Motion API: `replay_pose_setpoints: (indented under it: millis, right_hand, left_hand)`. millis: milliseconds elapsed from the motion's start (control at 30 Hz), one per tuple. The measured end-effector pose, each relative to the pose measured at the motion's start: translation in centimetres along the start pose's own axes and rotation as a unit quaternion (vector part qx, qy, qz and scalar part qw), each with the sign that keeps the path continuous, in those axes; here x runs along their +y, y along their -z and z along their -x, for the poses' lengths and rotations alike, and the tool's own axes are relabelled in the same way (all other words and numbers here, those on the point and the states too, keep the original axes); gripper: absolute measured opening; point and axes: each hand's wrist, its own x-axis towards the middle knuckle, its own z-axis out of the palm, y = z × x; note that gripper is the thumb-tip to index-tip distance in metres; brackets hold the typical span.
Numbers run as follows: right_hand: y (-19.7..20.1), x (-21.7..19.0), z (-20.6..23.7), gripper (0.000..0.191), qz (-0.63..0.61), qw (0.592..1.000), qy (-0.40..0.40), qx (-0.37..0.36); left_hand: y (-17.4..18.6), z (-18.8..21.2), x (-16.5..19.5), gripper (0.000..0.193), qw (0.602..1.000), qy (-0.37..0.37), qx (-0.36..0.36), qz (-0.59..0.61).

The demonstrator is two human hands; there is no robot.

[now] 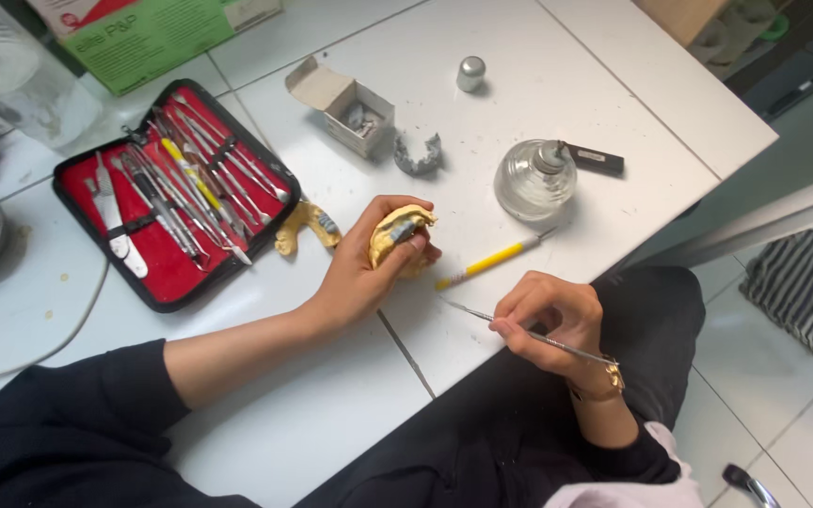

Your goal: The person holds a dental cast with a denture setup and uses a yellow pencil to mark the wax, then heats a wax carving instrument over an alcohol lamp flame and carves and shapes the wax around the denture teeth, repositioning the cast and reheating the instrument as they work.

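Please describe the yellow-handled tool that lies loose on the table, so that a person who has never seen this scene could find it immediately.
Start from the white tiled table and find the round clear glass burner near its right edge. Just below it, between the left hand and the right hand, lies the thin yellow-handled tool. Unlike the tools in the red-lined case, it lies alone on bare tile.

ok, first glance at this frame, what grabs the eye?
The open red-lined instrument case at upper left, its metal tools laid in rows. At centre, the left hand grips a yellow dental cast, while the right hand at the table's edge holds a thin metal instrument. Beyond them stands a glass spirit burner.
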Motion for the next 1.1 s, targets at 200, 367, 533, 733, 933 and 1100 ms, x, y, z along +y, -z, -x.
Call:
replay_pose_setpoints:
  millis: [200,367,533,733,933,1100]
  right_hand:
    - [0.2,1.2,0.4,0.018,0.006,0.999,0.007,0.041]
    - [0.8,0.7,-0.7,0.014,-0.008,0.992,0.002,0.127]
    - [4.2,1.7,-4.0,0.024,0.008,0.964,0.033,0.264]
    - [5.3,3.5,-5.5,0.026,0.031,0.964,0.039,0.262]
    - [5.5,4.0,-5.3,0.026,0.028,0.97,0.026,0.241]
    - [4.7,4.2,-5.3,0.025,0.055,0.967,0.038,0.246]
  left_hand:
    - [-0.2,-0.4,-0.2,0.031,1.0,0.01,-0.006,0.02]
    - [0.0,-0.5,0.5,0.032,0.999,0.043,0.005,-0.017]
    - [-0.6,0.4,1.7,0.033,0.995,0.013,-0.036,-0.09]
    - [-1.1,0.6,2.8,0.036,0.98,-0.024,-0.102,-0.171]
    - [-1.0,0.9,2.5,0.051,0.969,-0.035,-0.167,-0.179]
    - [-1.0,1.5,2.7,0.054,0.949,-0.076,-0.224,-0.209]
